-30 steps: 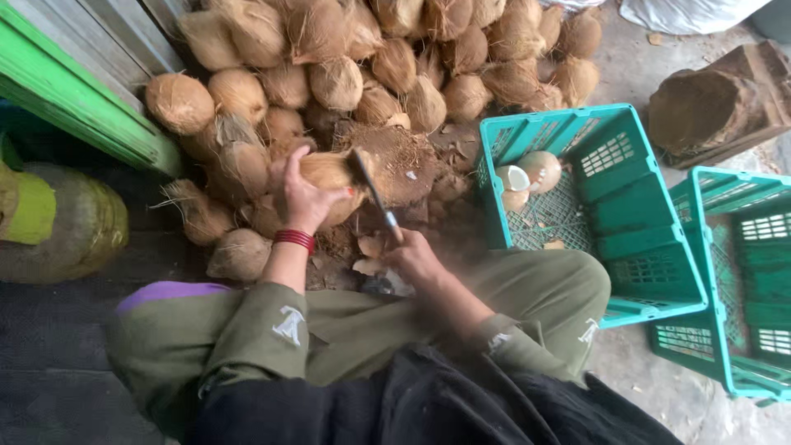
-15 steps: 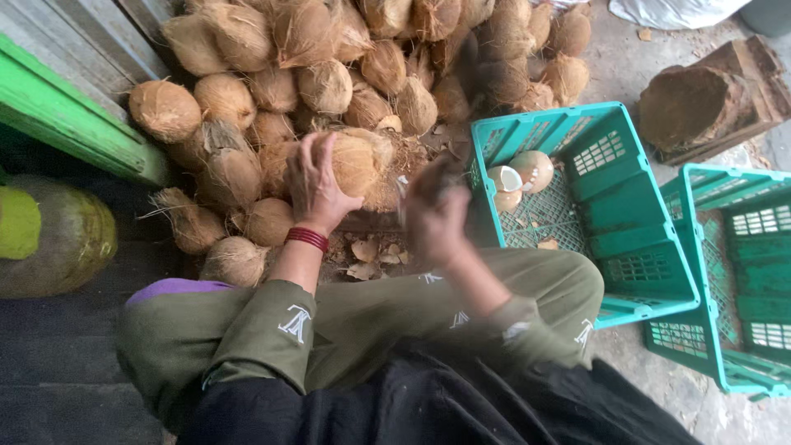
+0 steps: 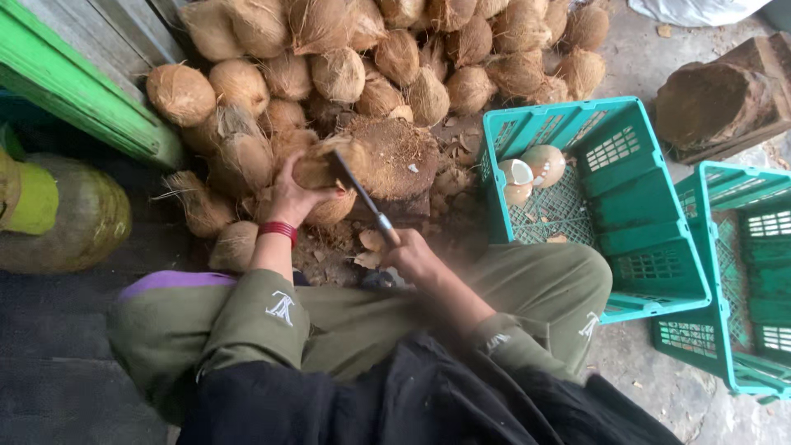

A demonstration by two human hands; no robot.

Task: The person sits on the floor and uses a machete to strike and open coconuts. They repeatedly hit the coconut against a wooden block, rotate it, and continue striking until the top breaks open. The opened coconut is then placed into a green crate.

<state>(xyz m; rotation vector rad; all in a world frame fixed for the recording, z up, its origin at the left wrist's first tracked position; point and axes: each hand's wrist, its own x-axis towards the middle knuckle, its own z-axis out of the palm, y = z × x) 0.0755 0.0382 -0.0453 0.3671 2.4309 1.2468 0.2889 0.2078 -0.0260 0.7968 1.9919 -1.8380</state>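
The right hand (image 3: 414, 255) is closed tight around the handle of a knife (image 3: 361, 194). The knife is long and thin. It slants up and away from the hand, toward the left, and its far end meets the coconut (image 3: 321, 177). The left hand (image 3: 292, 196) wraps around the near left side of that coconut and holds it firmly. A red band (image 3: 278, 231) sits on the left wrist. The coconut rests at the left edge of a round wooden block (image 3: 394, 156), just past the knife's tip.

Half a second ago the right hand was a blur up beside the coconut, and the coconut was lifted higher in the left hand. Now the right hand is lower and nearer the body, and the blade is down on the coconut.

Under the hands are the person's knees in green trousers (image 3: 346, 305). Bits of brown shell (image 3: 367, 243) lie on the ground just by the right hand.

To the right of the right hand stands a green crate (image 3: 651, 214). Inside it are a few pale peeled coconuts (image 3: 531, 169). A second green crate (image 3: 741, 280) stands further right. To the left of the left hand is a big yellow-green bottle (image 3: 66, 218), well apart from it.

Past the hands is a big pile of brown hairy coconuts (image 3: 371, 58). It reaches all the way to the wall. Far off to the right lies a thick log (image 3: 709, 103).
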